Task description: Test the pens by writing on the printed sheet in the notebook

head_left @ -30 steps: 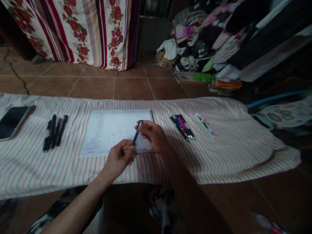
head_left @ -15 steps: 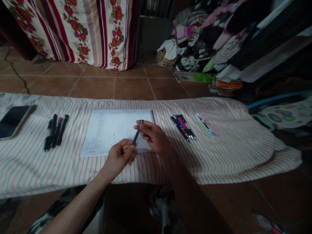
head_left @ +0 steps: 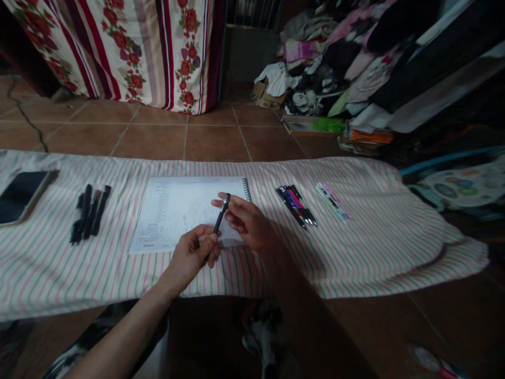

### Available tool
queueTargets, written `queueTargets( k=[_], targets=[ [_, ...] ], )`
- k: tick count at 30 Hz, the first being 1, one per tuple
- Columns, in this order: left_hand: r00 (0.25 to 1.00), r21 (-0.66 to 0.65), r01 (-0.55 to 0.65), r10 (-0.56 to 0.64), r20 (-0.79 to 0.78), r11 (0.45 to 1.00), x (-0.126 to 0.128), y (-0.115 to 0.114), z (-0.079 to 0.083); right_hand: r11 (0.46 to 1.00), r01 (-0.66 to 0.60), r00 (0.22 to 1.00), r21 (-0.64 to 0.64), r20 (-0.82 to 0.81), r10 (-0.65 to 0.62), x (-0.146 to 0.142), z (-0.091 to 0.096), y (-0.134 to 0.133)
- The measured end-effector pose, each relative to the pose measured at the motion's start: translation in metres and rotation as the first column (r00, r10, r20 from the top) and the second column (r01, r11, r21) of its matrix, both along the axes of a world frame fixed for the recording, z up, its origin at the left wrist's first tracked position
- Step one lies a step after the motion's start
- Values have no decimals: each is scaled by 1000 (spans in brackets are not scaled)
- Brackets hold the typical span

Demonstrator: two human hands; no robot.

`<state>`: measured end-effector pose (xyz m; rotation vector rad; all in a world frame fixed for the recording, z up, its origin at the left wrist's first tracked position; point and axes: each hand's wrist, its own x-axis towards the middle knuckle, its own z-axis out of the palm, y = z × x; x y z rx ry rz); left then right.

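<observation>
A black pen [head_left: 219,217] slants up from my left hand [head_left: 196,251], whose thumb and fingers are closed on its lower part. My right hand [head_left: 248,218] is at the upper end, with the pen's top by its thumb and one finger reaching out behind; the other fingers are loosely curled. Beneath both hands lies a spiral notebook [head_left: 189,197] with a white sheet bearing printed columns and faint pen strokes. To its left several black pens [head_left: 90,213] lie side by side. On the right are a group of dark and coloured pens [head_left: 295,206] and some pale pink and white pens [head_left: 333,202].
A striped cloth [head_left: 379,226] covers the low table. At its left end lies a phone [head_left: 21,195]. Beyond it are a tiled floor [head_left: 213,139], a floral curtain [head_left: 145,58] and a heap of clothes [head_left: 335,58]. A patterned chair [head_left: 465,181] stands at right.
The pen's top has shifted slightly left and up, and my right fingers have moved a little left with it. My left hand has barely moved.
</observation>
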<state>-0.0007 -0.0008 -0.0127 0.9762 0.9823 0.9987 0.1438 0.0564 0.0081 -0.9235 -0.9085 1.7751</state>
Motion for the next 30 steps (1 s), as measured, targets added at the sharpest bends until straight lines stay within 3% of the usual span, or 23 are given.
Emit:
queueTargets(
  k=[10,13,18,22,25,30],
  targets=[
    [996,-7,-19,18,-88,1000,5,-3,-1,982,174,978,67,105,-180,-8,-15,3],
    [997,-1,-19,19,-72,1000,4,-2,-1,987,155,983,40,88,-158,-9,-13,2],
    [999,-22,33,-33,-10,999,-1,-1,5,1000,-11,1000,-2,-29,11,-3,-2,0],
    [995,-60,94,-92,32,994,-4,-2,7,998,40,999,-38,-21,-41,-2,-2,2],
    [998,-40,66,-66,-8,997,-2,-2,4,995,98,993,-24,61,-96,-5,-7,4],
    [992,-1,-4,4,-125,1000,3,-4,-4,973,191,928,127,301,-221,-12,-17,2]
  ],
)
